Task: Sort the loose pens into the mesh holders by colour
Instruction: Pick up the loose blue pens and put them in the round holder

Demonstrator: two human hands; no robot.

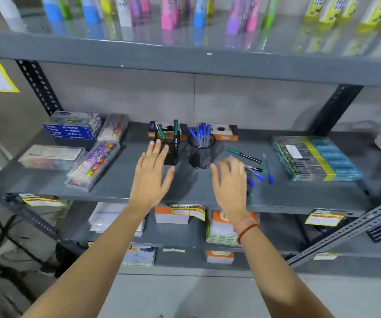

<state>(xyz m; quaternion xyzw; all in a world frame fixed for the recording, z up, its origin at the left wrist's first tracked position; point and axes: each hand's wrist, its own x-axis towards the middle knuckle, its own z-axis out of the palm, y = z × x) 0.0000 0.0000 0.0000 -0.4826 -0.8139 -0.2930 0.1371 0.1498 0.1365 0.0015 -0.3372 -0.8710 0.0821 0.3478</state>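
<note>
On the grey shelf (185,187) stand two black mesh holders. The square holder (172,148) on the left has two green pens in it. The round holder (200,154) holds several blue pens. Loose pens lie to its right: a green pen (244,155), a blue pen (268,171) and others partly hidden by my right hand (229,182). That hand hovers flat with fingers spread, holding nothing. My left hand (151,173) is open too, its fingertips just in front of the square holder.
Oil pastel boxes (72,129) and colour pen packs (93,166) lie at the shelf's left. A flat blue-yellow box stack (315,157) sits at the right. Two orange-black boxes (224,131) stand behind the holders. The upper shelf edge (185,63) overhangs.
</note>
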